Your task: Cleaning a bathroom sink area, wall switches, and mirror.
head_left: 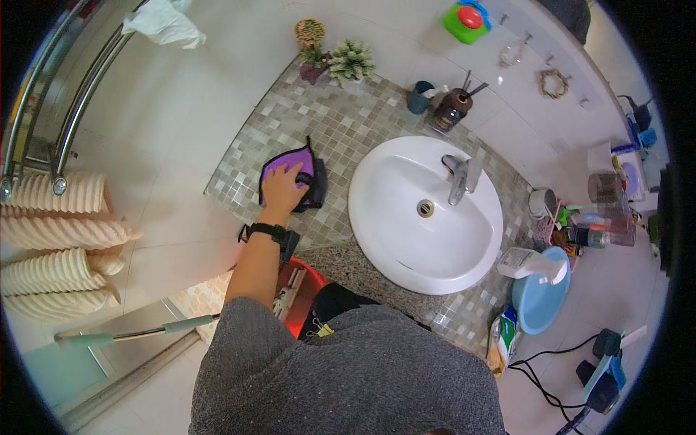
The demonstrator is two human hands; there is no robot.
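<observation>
Purple microfibre cloth with black edging (308, 174) lies on the grey mosaic-tile counter (348, 119), left of the white sink (424, 214). Left hand (283, 185) presses flat on it, fingers spread. Looks soft, light, floppy; pinch an edge. Right hand's out of view.

The left hand (283, 187) lies flat, fingers (296, 172) spread, on a purple cloth (293, 165) with a black edge, pressed to the mosaic tabletop (348, 119) just left of the white sink (424, 214). Potted plants (341, 61) stand at the tabletop's far edge. The right hand is out of sight.
</observation>
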